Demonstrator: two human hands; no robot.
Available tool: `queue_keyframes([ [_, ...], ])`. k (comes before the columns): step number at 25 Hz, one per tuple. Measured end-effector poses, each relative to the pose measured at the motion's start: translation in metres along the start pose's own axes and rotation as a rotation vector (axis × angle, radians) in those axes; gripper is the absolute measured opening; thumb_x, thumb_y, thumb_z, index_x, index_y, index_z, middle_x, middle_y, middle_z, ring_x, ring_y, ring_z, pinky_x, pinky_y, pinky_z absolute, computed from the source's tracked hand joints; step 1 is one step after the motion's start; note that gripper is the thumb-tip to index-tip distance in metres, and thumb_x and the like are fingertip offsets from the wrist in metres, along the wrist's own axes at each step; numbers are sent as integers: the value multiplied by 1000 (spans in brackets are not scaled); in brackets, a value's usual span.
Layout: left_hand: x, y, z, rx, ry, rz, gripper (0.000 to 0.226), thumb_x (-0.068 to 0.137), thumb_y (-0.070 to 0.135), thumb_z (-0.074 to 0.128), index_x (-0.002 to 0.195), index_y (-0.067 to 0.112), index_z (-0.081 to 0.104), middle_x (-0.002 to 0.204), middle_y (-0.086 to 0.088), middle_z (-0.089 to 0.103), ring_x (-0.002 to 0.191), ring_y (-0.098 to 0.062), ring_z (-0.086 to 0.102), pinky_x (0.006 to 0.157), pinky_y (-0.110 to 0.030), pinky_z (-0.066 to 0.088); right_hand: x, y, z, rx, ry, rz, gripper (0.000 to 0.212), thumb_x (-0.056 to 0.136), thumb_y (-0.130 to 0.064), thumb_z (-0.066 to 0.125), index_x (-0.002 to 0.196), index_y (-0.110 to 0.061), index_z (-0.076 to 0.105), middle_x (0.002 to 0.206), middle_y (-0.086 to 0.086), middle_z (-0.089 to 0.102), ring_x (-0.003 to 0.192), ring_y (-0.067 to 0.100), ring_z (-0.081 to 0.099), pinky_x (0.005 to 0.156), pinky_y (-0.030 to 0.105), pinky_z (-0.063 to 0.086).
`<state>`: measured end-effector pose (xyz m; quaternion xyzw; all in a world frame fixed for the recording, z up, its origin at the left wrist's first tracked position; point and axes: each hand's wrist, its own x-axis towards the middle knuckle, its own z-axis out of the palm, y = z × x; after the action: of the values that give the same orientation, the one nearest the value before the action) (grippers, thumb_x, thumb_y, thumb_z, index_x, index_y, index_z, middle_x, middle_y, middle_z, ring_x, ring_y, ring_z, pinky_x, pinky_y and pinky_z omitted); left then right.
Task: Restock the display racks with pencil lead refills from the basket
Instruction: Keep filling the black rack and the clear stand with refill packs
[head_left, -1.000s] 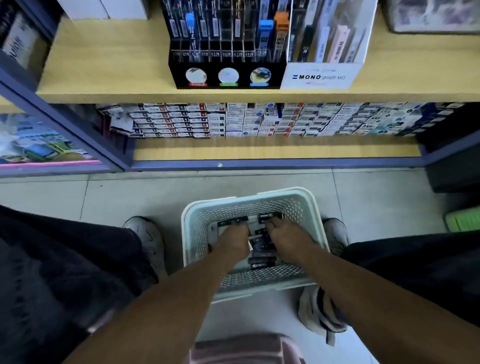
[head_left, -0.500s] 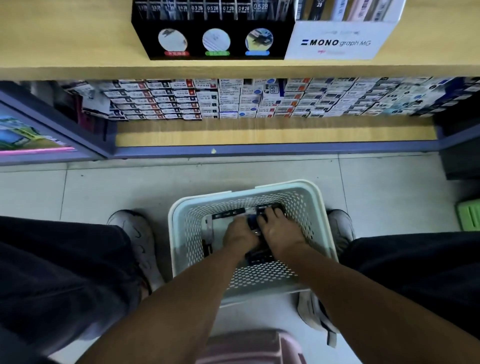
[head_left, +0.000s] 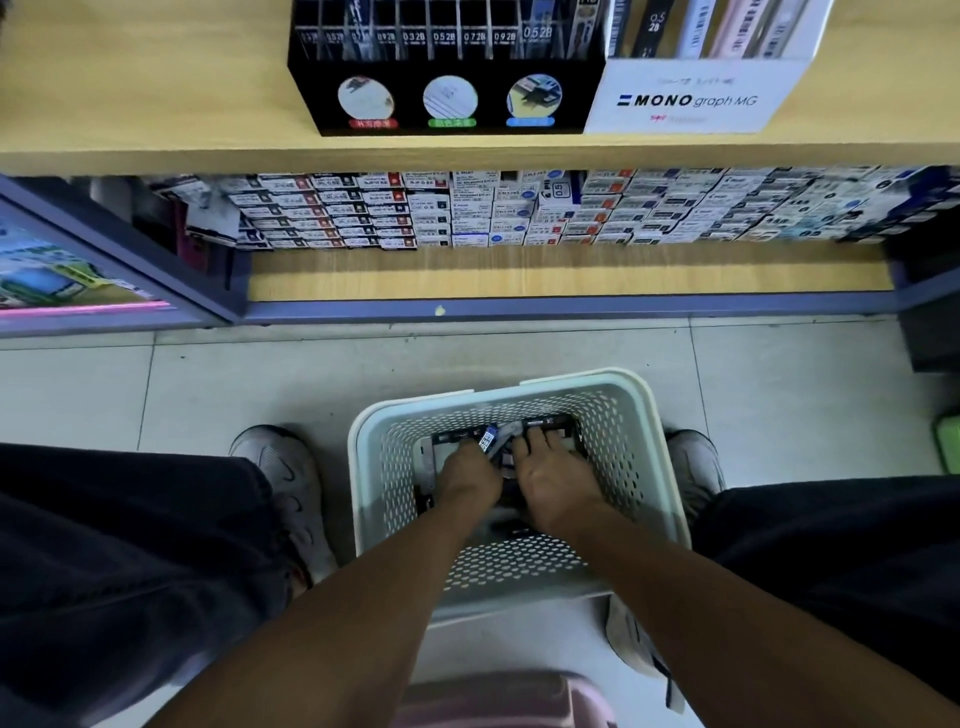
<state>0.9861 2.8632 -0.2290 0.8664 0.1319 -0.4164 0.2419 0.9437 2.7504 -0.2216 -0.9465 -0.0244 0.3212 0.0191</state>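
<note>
A pale perforated plastic basket (head_left: 649, 447) stands on the floor between my feet, with dark lead refill packs (head_left: 545, 423) lying in its bottom. Both hands are down inside it. My left hand (head_left: 467, 475) pinches a small pack with a blue label (head_left: 488, 439) that sticks up past its fingertips. My right hand (head_left: 550, 480) lies on the packs beside it with its fingers spread over them. On the upper shelf stands a black slotted display rack (head_left: 447, 88) holding lead refills marked by size. Most of the packs are hidden under my hands.
A white MONO graph box (head_left: 691, 98) stands right of the black rack. The lower shelf (head_left: 519, 270) carries rows of small refill boxes (head_left: 467, 213). My shoes flank the basket on grey floor tiles. A pink stool edge (head_left: 498, 701) shows at the bottom, a green object (head_left: 948, 441) at far right.
My hands have come together in the basket, and the left one has lifted a blue-labelled pack out of the pile. The view has tilted down and back up slightly.
</note>
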Motion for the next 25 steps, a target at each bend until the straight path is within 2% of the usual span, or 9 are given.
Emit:
queue_keyframes([
  [2, 3, -9, -6, 36, -10, -30, 31, 96, 14, 55, 125, 3, 53, 125, -18, 63, 114, -33, 62, 85, -34, 49, 5, -5, 1, -15, -23, 20, 89, 72, -32, 85, 141, -7, 33, 133, 14, 41, 123, 32, 43, 87, 41, 54],
  [5, 3, -16, -11, 6, -50, -84, 26, 97, 11, 52, 121, 4, 58, 121, -16, 65, 106, -31, 65, 80, -31, 53, 9, -11, 2, 18, -19, 49, 68, 80, -27, 78, 133, -9, 39, 128, 16, 48, 113, 32, 54, 78, 41, 56],
  [8, -1, -16, -11, -55, -93, -111, 22, 98, 18, 55, 114, 6, 63, 114, -15, 68, 100, -30, 68, 75, -32, 54, 9, -15, 1, 43, 21, 48, 55, 85, -19, 71, 131, -8, 42, 126, 18, 51, 108, 32, 60, 78, 41, 57],
  [10, 0, -17, -5, -124, -95, -137, 22, 97, 14, 56, 114, 4, 64, 113, -17, 69, 102, -32, 68, 80, -34, 56, 11, -14, 0, 123, 24, 57, 56, 86, -23, 70, 133, -8, 43, 126, 17, 54, 107, 32, 63, 80, 39, 55],
  [13, 3, -18, 3, -348, -125, -184, 20, 91, 9, 55, 105, 1, 68, 104, -20, 73, 93, -35, 71, 84, -43, 60, 15, -7, -4, 408, -20, 101, 56, 85, -33, 72, 132, -11, 49, 121, 14, 63, 108, 33, 64, 82, 37, 52],
  [17, -5, -13, 0, -747, -182, -315, 18, 91, 7, 57, 101, 1, 70, 88, -19, 75, 79, -33, 73, 80, -51, 61, 16, 0, -12, 816, -92, 120, 37, 84, -18, 74, 118, -10, 62, 108, 12, 68, 99, 28, 63, 76, 29, 47],
  [20, -18, -7, -5, -1062, -240, -391, 17, 89, 2, 50, 86, 3, 67, 85, -19, 69, 79, -31, 65, 83, -46, 56, 14, -2, -16, 894, -149, 83, 40, 82, -10, 73, 120, -13, 63, 109, 9, 68, 98, 23, 63, 81, 28, 49],
  [23, -21, 3, -10, -1262, -314, -462, 24, 93, 27, 60, 93, 6, 71, 92, -16, 70, 84, -29, 63, 73, -37, 53, 13, -6, -14, 891, -186, 45, 48, 76, -8, 76, 121, -20, 65, 112, 2, 70, 102, 19, 64, 89, 29, 52],
  [25, -11, 3, -7, -1255, -272, -474, 36, 91, 39, 70, 102, 5, 71, 98, -16, 73, 87, -28, 67, 67, -35, 54, 12, -9, -18, 943, -254, 28, 46, 76, -6, 76, 119, -18, 65, 109, 2, 70, 101, 19, 65, 91, 32, 54],
])
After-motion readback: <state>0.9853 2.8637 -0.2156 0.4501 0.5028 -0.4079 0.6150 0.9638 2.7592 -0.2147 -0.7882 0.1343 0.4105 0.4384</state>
